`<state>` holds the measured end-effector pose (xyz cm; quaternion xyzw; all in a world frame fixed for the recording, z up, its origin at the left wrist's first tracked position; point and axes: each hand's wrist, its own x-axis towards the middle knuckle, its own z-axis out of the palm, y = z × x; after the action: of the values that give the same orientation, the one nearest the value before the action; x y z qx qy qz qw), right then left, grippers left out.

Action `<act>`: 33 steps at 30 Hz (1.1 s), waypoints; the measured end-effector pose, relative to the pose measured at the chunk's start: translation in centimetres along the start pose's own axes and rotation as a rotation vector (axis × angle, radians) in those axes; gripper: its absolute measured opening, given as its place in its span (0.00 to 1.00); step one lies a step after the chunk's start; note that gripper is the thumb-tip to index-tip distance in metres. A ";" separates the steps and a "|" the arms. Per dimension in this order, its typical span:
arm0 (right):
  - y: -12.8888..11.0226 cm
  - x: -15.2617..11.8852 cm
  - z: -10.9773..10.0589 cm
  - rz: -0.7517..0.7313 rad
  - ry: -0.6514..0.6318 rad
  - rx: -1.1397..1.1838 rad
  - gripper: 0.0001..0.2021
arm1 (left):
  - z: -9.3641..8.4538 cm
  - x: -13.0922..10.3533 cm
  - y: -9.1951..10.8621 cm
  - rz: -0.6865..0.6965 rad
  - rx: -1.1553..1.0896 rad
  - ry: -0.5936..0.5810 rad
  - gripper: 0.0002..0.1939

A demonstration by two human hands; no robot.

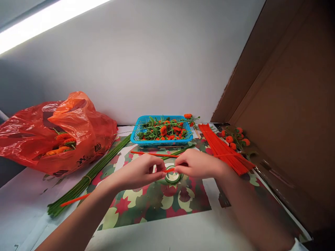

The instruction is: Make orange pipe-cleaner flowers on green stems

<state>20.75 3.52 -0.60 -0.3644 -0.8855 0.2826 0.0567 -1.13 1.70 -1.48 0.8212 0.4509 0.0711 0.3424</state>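
A short stretch of orange pipe cleaner (pixel 170 170) shows between my two hands. My left hand (pixel 143 169) pinches one end between thumb and fingertips, and my right hand (pixel 196 163) pinches the other. Just below them, a roll of green tape (pixel 173 179) lies flat on the patterned mat (pixel 157 205). Behind my fingers a straight red-orange pipe cleaner (pixel 154 154) crosses the mat. Beyond it lie a few green stems (pixel 180 151), partly hidden by my right hand.
A blue basket (pixel 134 139) at the back holds orange flowers and green stems. To the left are a red plastic bag (pixel 96 132) and a green pipe cleaner bundle (pixel 89 179). Rightward lie a red-orange bundle (pixel 222 150), loose flowers (pixel 231 141) and a cardboard wall (pixel 282 87).
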 end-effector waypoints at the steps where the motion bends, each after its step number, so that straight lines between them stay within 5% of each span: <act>1: 0.3 -0.7 -0.9 0.080 0.008 0.005 0.13 | -0.2 0.0 -0.3 -0.032 -0.002 -0.018 0.15; 4: 1.9 -3.4 -4.0 0.353 0.062 -0.021 0.13 | -1.1 0.0 -1.6 -0.139 0.003 -0.041 0.20; 8: 5.1 -6.7 -7.3 0.622 0.230 -0.133 0.11 | -1.5 0.3 -3.0 -0.113 0.035 0.096 0.18; 12: 6.6 -6.2 -7.2 0.781 0.373 -0.259 0.14 | -0.5 1.2 -2.9 -0.048 -0.014 0.235 0.18; 15: 4.7 -3.3 -4.4 0.472 0.448 -0.212 0.19 | 0.8 1.7 -2.3 0.001 -0.105 0.274 0.18; 18: 1.5 -0.1 -0.9 0.069 0.277 0.007 0.18 | 1.6 2.1 -2.3 0.055 -0.297 0.315 0.18; 20: -0.1 1.4 0.8 0.020 0.240 0.015 0.11 | 1.8 2.6 -2.8 0.063 -0.506 0.328 0.19; 23: -0.6 2.1 1.6 0.054 0.320 0.013 0.15 | 2.1 3.6 -4.3 0.051 -0.815 0.413 0.29; 25: -0.2 2.1 1.3 0.030 0.342 0.049 0.15 | 2.6 4.4 -5.3 0.073 -0.675 0.465 0.25; 29: 0.8 1.9 0.8 0.009 0.346 0.084 0.15 | 4.2 5.5 -6.7 0.161 0.108 0.473 0.18; 33: 1.2 2.3 1.2 0.014 0.315 0.104 0.13 | 5.4 6.1 -7.6 0.086 0.252 0.529 0.20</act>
<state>19.45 5.20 -2.48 -0.4069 -0.8473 0.2679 0.2115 -0.53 6.54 -11.52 0.8285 0.4945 0.2409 0.1050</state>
